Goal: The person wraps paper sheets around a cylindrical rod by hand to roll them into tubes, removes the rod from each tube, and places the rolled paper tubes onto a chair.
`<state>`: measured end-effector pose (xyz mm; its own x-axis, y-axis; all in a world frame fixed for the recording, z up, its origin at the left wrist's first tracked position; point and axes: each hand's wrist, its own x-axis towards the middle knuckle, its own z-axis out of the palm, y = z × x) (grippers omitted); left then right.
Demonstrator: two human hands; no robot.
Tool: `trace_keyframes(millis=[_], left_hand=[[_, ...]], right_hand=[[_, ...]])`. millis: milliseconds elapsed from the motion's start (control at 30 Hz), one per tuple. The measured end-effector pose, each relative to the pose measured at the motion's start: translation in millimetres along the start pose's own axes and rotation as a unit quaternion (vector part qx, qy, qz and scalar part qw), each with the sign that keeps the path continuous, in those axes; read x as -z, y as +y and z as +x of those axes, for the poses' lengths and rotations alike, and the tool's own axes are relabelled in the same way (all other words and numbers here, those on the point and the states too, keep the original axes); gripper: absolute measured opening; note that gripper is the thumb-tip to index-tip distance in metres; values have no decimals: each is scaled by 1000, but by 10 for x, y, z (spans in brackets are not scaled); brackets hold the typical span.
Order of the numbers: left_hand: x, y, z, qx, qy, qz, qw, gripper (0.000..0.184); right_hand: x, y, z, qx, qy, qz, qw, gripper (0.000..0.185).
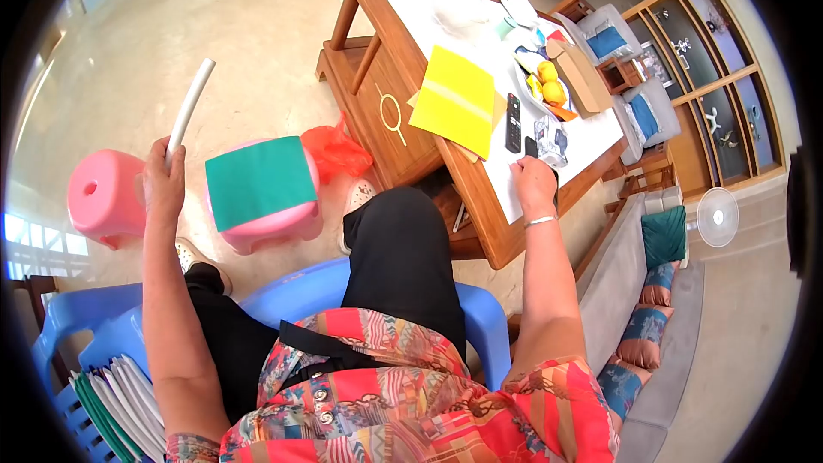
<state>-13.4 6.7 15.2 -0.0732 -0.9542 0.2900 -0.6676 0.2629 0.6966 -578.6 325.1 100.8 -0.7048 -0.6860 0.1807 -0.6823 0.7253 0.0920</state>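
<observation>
My left hand (165, 178) is raised at the left, its fingers closed around the lower end of a long white, slightly curved strip (190, 103). Whether that strip is a tube or a folded sheet seen edge-on, I cannot tell. Over the near edge of the white-topped wooden table (507, 206), my right hand (536, 186) has its fingers curled in. A small black object (531, 147) lies right at its fingertips; what the fingers hold, if anything, is hidden. Beside it are a black remote control (513, 123) and a clear plastic packet (551, 141). A yellow sheet (457, 101) lies farther left.
A green sheet (261, 182) covers one pink stool (273, 230); another pink stool (107, 193) stands left of it. Near the table leg lies a red plastic bag (334, 150). Green and white folded sheets (120, 403) rest against a blue chair (69, 313). Oranges (549, 81) sit on the table.
</observation>
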Motion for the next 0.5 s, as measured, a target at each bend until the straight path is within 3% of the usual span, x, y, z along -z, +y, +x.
trace_keyframes(millis=[167, 267, 367, 433, 500], left_hand=[[73, 148, -25, 18, -21, 4, 1000, 30], [42, 53, 1, 8, -14, 7, 1000, 29], [84, 93, 8, 27, -37, 50, 998, 31], [38, 36, 24, 45, -45, 58, 996, 34], [-100, -158, 19, -14, 9, 40, 999, 30]], right_hand=[[105, -72, -68, -37, -37, 33, 998, 29], [199, -140, -94, -21, 84, 17, 996, 26], [518, -534, -133, 82, 146, 168, 971, 22], [713, -1091, -263, 119, 102, 256, 954, 26], [840, -1700, -423, 202, 81, 287, 933, 32]])
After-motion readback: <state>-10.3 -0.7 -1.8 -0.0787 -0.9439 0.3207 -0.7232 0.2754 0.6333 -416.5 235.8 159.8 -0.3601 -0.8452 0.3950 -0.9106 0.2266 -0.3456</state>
